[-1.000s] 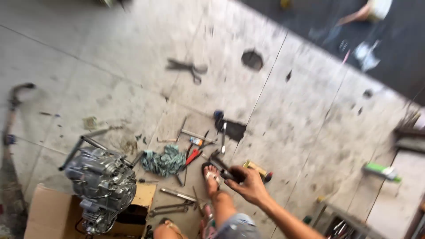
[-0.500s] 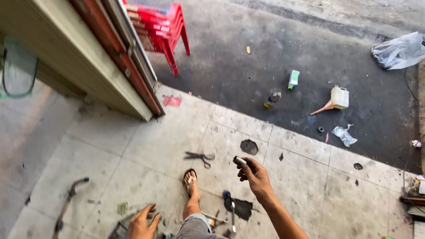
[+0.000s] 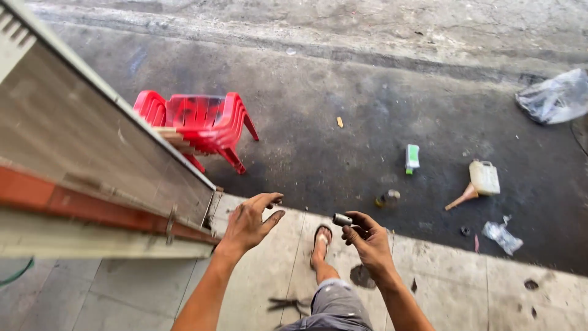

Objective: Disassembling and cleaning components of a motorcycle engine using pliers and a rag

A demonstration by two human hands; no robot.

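My right hand (image 3: 367, 240) pinches a short dark metal cylinder (image 3: 342, 219), shiny at its end, held out above the tiled floor (image 3: 447, 279). My left hand (image 3: 248, 222) is spread wide, holding nothing, near the wall (image 3: 92, 153). Past the tile edge lies open asphalt (image 3: 343, 110), with stacked red chairs (image 3: 199, 122) on the left.

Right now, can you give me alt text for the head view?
The right hand holds a small dark metal cylinder while the left hand reaches forward, open and empty. Beyond lie stacked red plastic chairs, a white jug and a funnel.
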